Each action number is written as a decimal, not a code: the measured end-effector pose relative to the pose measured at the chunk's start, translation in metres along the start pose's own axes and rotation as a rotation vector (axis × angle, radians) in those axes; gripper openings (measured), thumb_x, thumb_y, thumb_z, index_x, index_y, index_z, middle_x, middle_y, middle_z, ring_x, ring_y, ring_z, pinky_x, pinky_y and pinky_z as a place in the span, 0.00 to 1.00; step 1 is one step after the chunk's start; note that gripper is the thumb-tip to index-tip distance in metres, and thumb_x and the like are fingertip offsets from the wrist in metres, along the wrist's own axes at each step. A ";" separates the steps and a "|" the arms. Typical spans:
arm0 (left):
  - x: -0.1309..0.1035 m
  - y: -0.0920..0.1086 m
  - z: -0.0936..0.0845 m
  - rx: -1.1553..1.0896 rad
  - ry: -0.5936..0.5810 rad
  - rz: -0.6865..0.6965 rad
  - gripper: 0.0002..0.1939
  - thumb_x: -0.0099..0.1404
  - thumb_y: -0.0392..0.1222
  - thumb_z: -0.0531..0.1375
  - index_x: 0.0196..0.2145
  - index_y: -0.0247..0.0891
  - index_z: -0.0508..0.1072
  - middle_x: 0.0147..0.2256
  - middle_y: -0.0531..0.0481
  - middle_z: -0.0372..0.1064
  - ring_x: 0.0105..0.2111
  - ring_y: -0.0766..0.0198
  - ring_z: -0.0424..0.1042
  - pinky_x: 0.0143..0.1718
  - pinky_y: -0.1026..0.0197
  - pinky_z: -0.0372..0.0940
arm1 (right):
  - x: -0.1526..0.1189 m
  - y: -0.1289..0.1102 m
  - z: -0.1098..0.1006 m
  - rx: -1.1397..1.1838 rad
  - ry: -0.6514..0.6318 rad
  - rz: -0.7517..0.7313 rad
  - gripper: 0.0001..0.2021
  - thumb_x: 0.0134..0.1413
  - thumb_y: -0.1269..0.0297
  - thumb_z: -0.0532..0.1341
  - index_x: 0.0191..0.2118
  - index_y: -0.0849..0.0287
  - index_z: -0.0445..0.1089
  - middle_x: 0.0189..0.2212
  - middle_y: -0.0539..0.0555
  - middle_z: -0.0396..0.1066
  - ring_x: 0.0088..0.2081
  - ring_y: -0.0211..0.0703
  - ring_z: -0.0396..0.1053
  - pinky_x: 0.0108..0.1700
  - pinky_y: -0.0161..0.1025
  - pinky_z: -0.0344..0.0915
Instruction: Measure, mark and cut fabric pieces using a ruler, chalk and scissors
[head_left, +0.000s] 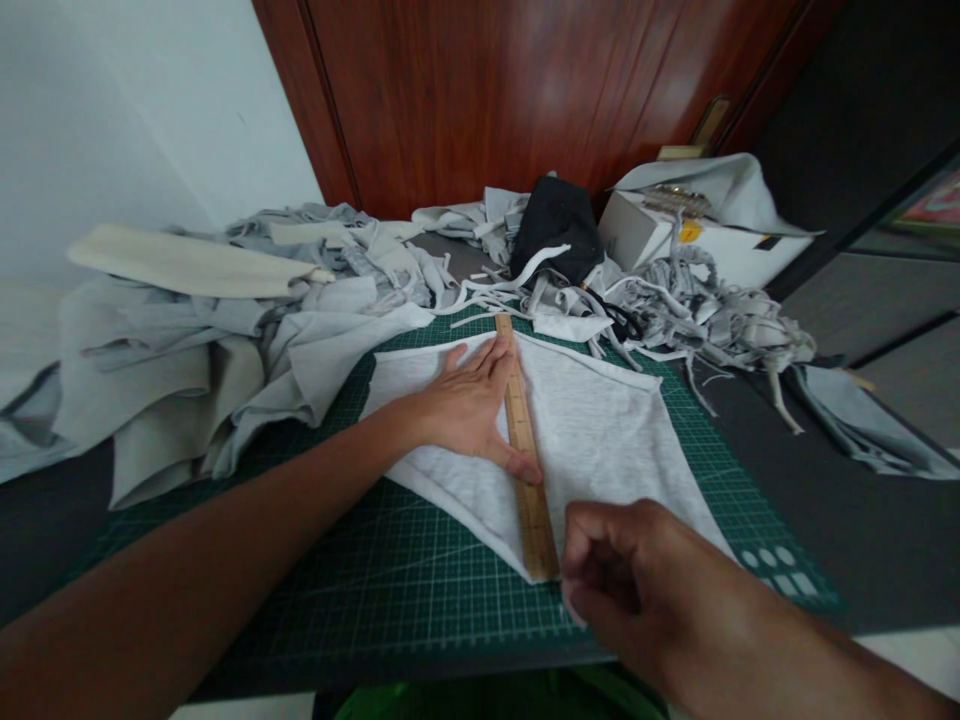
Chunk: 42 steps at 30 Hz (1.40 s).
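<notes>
A light grey piece of fabric [615, 420] lies flat on the green cutting mat [420, 590]. Across its middle, running away from me, rests a wooden ruler [529, 510]. My left hand [472, 405] is spread out, pressing on the ruler and the fabric to its left, with the thumb across the ruler. Close to the ruler's near end, on the right, my right hand [637, 580] is curled with its fingers pinched together. Whatever it may hold is hidden by the fingers.
Grey fabric pieces [292, 340] are heaped at the left. Behind the mat sit a black cloth bundle [559, 225] and tangled fabric strips [675, 300]. A white box [720, 245] stands at the back right, before a brown wooden door [480, 90].
</notes>
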<state>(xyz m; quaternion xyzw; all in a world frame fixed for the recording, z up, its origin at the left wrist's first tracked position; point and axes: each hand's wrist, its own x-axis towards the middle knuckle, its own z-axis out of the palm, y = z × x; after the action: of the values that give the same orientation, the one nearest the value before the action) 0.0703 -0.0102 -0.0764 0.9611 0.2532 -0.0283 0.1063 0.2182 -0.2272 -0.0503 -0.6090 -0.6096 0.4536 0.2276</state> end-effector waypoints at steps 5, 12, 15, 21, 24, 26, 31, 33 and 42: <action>0.000 0.004 -0.002 -0.015 0.005 -0.015 0.85 0.39 0.88 0.59 0.75 0.27 0.30 0.75 0.23 0.22 0.76 0.34 0.27 0.72 0.33 0.28 | 0.026 0.007 -0.017 0.092 0.138 -0.053 0.04 0.58 0.70 0.62 0.33 0.54 0.68 0.24 0.45 0.67 0.24 0.37 0.63 0.24 0.35 0.56; 0.001 0.002 0.002 -0.004 0.000 -0.018 0.83 0.43 0.86 0.60 0.75 0.23 0.30 0.76 0.24 0.24 0.76 0.36 0.25 0.73 0.35 0.26 | 0.048 0.009 -0.019 -0.062 0.121 -0.074 0.06 0.51 0.75 0.63 0.30 0.57 0.70 0.23 0.46 0.69 0.24 0.36 0.65 0.23 0.34 0.56; 0.001 0.003 0.001 -0.005 0.008 -0.021 0.83 0.43 0.85 0.60 0.75 0.23 0.31 0.76 0.24 0.25 0.76 0.36 0.25 0.72 0.34 0.27 | 0.056 0.011 -0.022 -0.084 0.145 -0.096 0.05 0.50 0.75 0.62 0.30 0.57 0.71 0.23 0.47 0.69 0.24 0.37 0.65 0.23 0.34 0.56; 0.001 0.004 0.000 -0.003 0.007 -0.023 0.82 0.43 0.84 0.61 0.75 0.22 0.31 0.75 0.23 0.24 0.76 0.36 0.26 0.73 0.34 0.27 | 0.064 0.014 -0.018 -0.067 0.268 -0.132 0.04 0.52 0.69 0.63 0.28 0.56 0.69 0.23 0.49 0.71 0.24 0.39 0.65 0.24 0.36 0.56; 0.000 0.004 -0.001 -0.008 -0.003 -0.023 0.83 0.43 0.85 0.60 0.75 0.22 0.30 0.76 0.24 0.23 0.76 0.37 0.25 0.72 0.33 0.27 | 0.054 0.016 -0.008 -0.008 0.324 -0.122 0.04 0.53 0.69 0.62 0.28 0.56 0.69 0.22 0.49 0.70 0.23 0.38 0.64 0.23 0.35 0.55; -0.001 0.003 -0.001 -0.004 -0.013 -0.026 0.84 0.43 0.86 0.59 0.75 0.22 0.29 0.76 0.25 0.22 0.76 0.36 0.24 0.72 0.33 0.26 | 0.044 0.019 -0.001 0.064 0.309 -0.092 0.04 0.54 0.68 0.62 0.29 0.55 0.67 0.22 0.48 0.68 0.23 0.38 0.63 0.23 0.35 0.55; -0.001 0.002 0.000 0.005 -0.008 -0.016 0.86 0.40 0.88 0.58 0.75 0.21 0.28 0.75 0.24 0.20 0.76 0.36 0.24 0.73 0.33 0.26 | 0.015 0.020 0.011 0.175 0.175 0.020 0.05 0.54 0.69 0.62 0.30 0.55 0.65 0.22 0.45 0.65 0.23 0.36 0.59 0.23 0.34 0.51; 0.000 0.002 0.001 0.004 0.000 -0.011 0.85 0.41 0.88 0.58 0.75 0.22 0.29 0.75 0.24 0.21 0.76 0.36 0.25 0.72 0.33 0.26 | 0.005 0.015 0.012 0.117 0.087 0.060 0.06 0.53 0.71 0.62 0.29 0.56 0.66 0.22 0.45 0.64 0.23 0.35 0.58 0.23 0.33 0.51; 0.000 0.004 -0.002 0.000 -0.022 -0.022 0.83 0.43 0.87 0.58 0.75 0.23 0.28 0.75 0.23 0.20 0.76 0.36 0.24 0.72 0.33 0.26 | 0.037 0.004 -0.050 0.127 0.227 -0.086 0.10 0.61 0.58 0.66 0.43 0.58 0.75 0.25 0.49 0.72 0.22 0.35 0.62 0.22 0.33 0.56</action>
<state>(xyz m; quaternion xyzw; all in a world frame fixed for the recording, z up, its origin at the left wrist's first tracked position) 0.0723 -0.0134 -0.0732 0.9579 0.2628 -0.0400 0.1086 0.2559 -0.1788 -0.0398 -0.6141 -0.5755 0.4093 0.3525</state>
